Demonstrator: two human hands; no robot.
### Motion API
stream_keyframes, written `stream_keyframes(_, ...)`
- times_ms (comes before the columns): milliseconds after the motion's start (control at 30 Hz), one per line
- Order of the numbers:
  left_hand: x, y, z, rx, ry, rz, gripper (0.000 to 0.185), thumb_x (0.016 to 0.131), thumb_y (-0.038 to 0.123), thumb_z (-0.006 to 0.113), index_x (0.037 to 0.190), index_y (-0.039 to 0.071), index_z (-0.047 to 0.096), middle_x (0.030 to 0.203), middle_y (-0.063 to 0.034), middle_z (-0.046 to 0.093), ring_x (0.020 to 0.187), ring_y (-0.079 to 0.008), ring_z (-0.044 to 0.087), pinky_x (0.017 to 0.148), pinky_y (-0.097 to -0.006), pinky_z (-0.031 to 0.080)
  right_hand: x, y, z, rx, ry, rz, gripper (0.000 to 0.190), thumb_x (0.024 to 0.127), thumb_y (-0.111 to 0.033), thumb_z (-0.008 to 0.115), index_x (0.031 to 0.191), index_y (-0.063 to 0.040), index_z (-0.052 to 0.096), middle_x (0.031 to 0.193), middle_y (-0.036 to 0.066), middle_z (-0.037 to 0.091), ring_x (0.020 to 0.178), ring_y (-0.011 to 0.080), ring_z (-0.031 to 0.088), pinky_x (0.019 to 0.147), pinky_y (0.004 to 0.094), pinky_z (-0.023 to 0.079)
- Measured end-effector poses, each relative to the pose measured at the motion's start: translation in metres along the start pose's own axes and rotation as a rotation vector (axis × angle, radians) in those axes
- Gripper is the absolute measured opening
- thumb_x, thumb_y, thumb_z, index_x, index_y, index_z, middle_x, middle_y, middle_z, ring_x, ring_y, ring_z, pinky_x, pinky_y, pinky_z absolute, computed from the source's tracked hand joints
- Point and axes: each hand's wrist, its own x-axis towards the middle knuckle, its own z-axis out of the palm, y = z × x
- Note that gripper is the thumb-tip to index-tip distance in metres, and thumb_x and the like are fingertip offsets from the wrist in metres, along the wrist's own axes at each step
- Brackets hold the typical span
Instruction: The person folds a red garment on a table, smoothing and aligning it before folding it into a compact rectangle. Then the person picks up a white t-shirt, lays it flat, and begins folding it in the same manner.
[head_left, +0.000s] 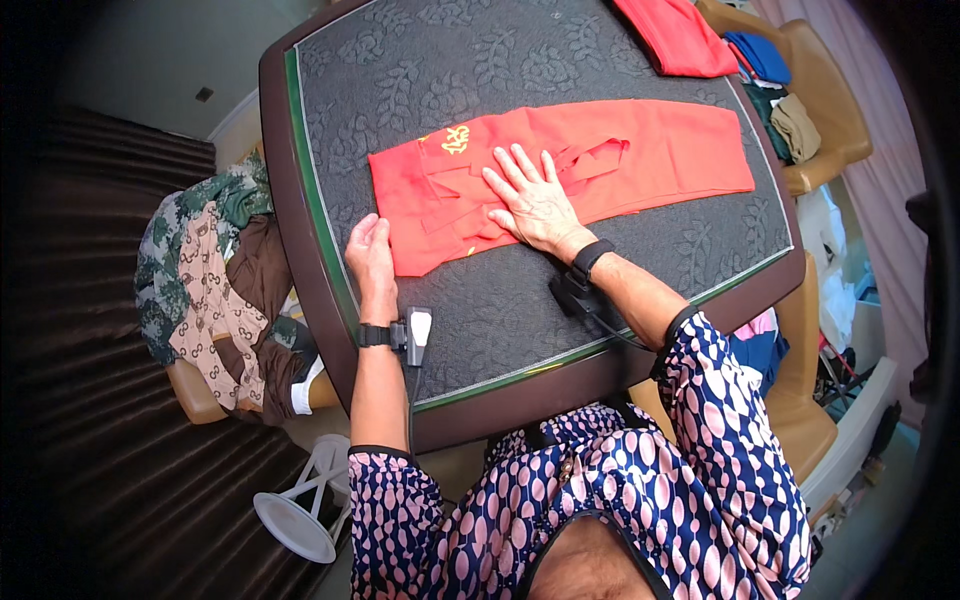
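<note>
A red cloth garment (660, 150) with yellow lettering lies flat and folded lengthwise on the dark patterned cloth of the table (480, 330). Near its middle my right hand (529, 199) presses down, palm on the fabric and fingers spread. My left hand (373, 251) is at the garment's left end, thumb and fingers close together on the edge; whether cloth is pinched between them is hard to see. Loose flaps and a strap-like strip of the same red cloth lie around my right hand. Both wrists wear black bands with small devices.
Another folded red garment (679, 37) lies at the table's far right corner. Folded clothes (795, 127) sit on a tan chair at the right. Camouflage and brown clothes (217, 285) cover a chair at the left. A white round stool (296, 525) stands at the lower left.
</note>
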Motion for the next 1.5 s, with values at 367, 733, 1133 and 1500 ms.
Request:
stream_keyframes(367,0.021,-0.009,0.014,0.135,-0.176,0.050,0.031,0.083,0.005,0.061,0.112,-0.005,0.056,0.105,-0.0092,0.063,0.091,-0.0160,0.059,0.083,-0.0293,0.046,0.003,-0.002,-0.002,0.030,0.014,0.000,0.060,0.087,-0.047,0.049,0.135,-0.012,0.043,0.147,0.013,0.026,0.138,0.0323,0.020,0.108,0.0577,0.017)
stream_keyframes(733,-0.022,0.011,-0.042,0.133,-0.126,0.152,0.032,0.085,0.004,0.058,0.115,-0.005,0.055,0.109,-0.0070,0.061,0.094,-0.0148,0.058,0.086,-0.0290,0.044,0.000,-0.046,0.011,0.082,0.048,-0.063,0.059,0.086,-0.048,0.049,0.132,-0.011,0.047,0.144,0.014,0.033,0.136,0.0326,0.023,0.108,0.0576,0.015)
stream_keyframes(1133,-0.070,0.026,-0.116,0.103,-0.023,0.087,0.035,0.088,0.006,0.058,0.121,-0.005,0.052,0.113,-0.0058,0.059,0.097,-0.0127,0.055,0.086,-0.0265,0.043,-0.003,-0.115,0.017,0.301,-0.006,-0.147,0.057,0.086,-0.041,0.053,0.132,-0.008,0.046,0.144,0.016,0.030,0.136,0.0333,0.022,0.109,0.0563,0.014)
stream_keyframes(1500,-0.086,0.073,-0.076,0.231,-0.115,0.189,0.032,0.087,0.006,0.057,0.117,-0.006,0.053,0.109,-0.0064,0.060,0.097,-0.0123,0.055,0.087,-0.0271,0.042,0.000,-0.082,0.016,0.950,0.152,0.048,0.045,0.090,-0.029,0.050,0.126,-0.002,0.049,0.133,0.020,0.047,0.128,0.0307,0.040,0.107,0.0443,0.029)
